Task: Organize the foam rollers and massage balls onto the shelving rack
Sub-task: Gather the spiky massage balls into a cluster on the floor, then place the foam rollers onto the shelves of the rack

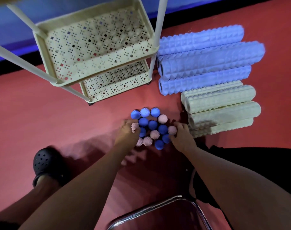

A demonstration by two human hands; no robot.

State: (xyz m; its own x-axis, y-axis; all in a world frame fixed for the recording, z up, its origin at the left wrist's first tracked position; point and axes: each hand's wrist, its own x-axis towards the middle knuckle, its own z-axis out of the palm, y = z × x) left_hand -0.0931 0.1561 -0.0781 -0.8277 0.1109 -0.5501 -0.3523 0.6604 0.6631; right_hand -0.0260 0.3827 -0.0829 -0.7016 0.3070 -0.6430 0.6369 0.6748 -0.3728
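Several spiky massage balls, blue (152, 125) and pink (154, 134), lie clustered on the red floor. My left hand (127, 134) reaches into the cluster's left side, fingers curled around a pink ball (134, 126). At the cluster's right side my right hand (181, 136) curls its fingers round another pink ball (172, 130). Blue foam rollers (206, 58) lie stacked on the floor to the right of the cream shelving rack (94, 52). Cream foam rollers (221, 108) lie stacked in front of them. Both visible rack shelves hold nothing.
A black clog on a foot (46, 163) stands at the left. A chrome chair frame (159, 213) is at the bottom centre. A black shape (251, 163) lies under my right arm. A blue wall (16, 30) runs behind the rack.
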